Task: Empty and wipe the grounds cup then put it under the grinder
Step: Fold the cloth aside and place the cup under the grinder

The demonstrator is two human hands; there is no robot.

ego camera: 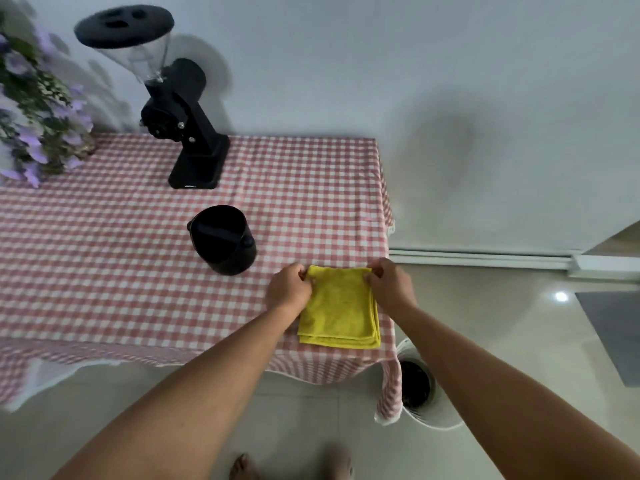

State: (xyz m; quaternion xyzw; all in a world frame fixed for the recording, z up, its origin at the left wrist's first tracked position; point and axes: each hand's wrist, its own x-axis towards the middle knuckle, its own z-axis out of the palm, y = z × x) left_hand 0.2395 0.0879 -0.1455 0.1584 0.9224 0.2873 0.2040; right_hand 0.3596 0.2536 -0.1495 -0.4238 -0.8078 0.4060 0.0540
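Note:
A black grounds cup (pixel 223 240) with a bar across its mouth stands upright mid-table, apart from both hands. The black grinder (pixel 188 129) with a clear hopper stands at the back of the table, nothing under its spout. A folded yellow cloth (pixel 341 308) lies flat near the table's front right corner. My left hand (pixel 288 286) pinches the cloth's far left corner and my right hand (pixel 389 285) pinches its far right corner.
The table wears a red-and-white checked tablecloth (pixel 104 258). Purple flowers (pixel 38 116) stand at the back left. A white bin (pixel 420 389) with dark contents sits on the floor below the table's right corner. A wall is behind.

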